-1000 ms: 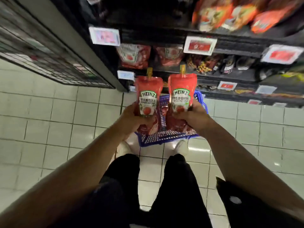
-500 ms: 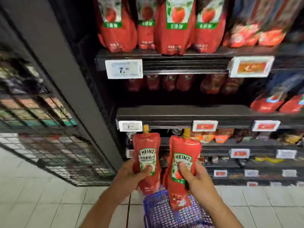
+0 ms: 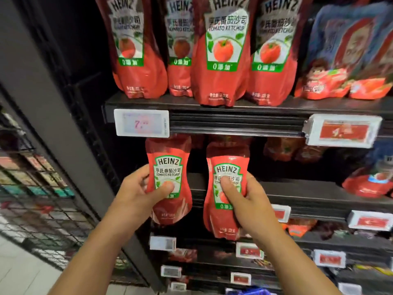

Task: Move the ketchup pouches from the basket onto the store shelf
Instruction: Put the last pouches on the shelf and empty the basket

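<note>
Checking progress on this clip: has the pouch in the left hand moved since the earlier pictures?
Yes. The left-hand pouch has gone up: earlier it was over the basket on the floor, and now its top reaches the white 7-yuan price tag on the shelf edge.

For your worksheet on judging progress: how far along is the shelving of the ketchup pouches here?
Done: four pouches stand on the upper shelf. In hand: the left hand and right hand each grip one pouch, raised below that shelf. Left: setting both down; the basket's contents are out of view.
</note>
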